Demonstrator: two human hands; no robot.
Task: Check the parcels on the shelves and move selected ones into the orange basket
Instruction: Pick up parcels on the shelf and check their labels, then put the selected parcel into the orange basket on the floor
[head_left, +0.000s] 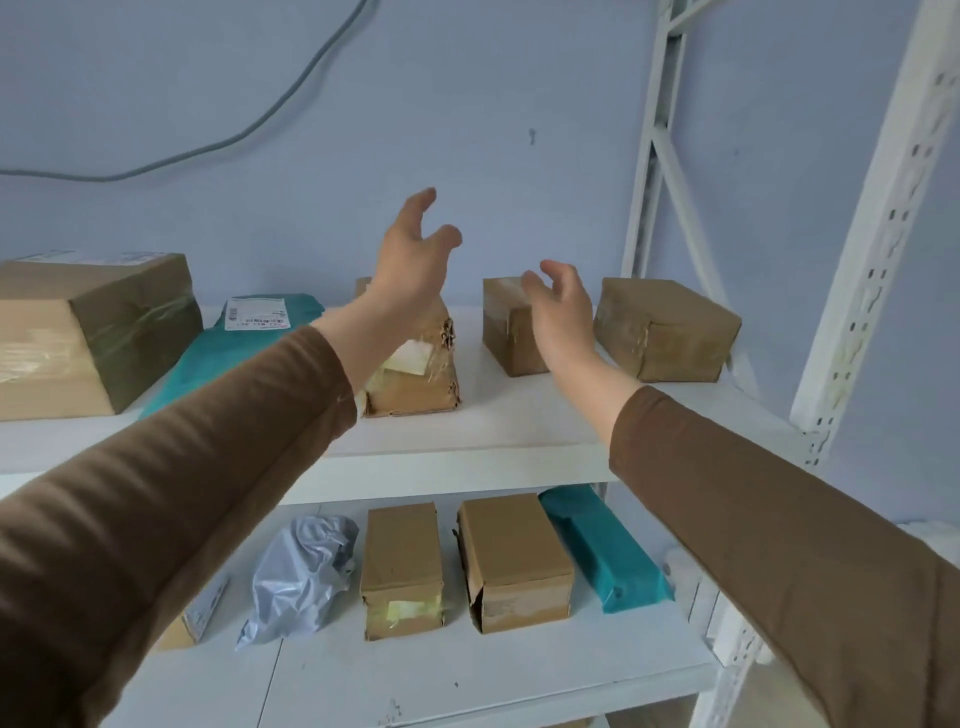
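Left hand raised above upper shelf, fingers spread and loosely curved, holding nothing; brown sleeve on forearm. Right hand raised beside it, fingers likewise apart and relaxed, gripping nothing, palm next to a small box.

On upper shelf, left to right: large taped box at far left; teal bag with white label just right of it; worn box partly hidden behind left wrist; small box behind right hand; wider box near right end, by white upright.

Below upper shelf, on lower shelf, left to right: box corner mostly hidden by left sleeve; crumpled grey bag; narrow box; broader box just beside it; teal parcel lying at an angle at right.

Above upper shelf: blue wall with grey cable sagging across upper left. Orange basket out of view.
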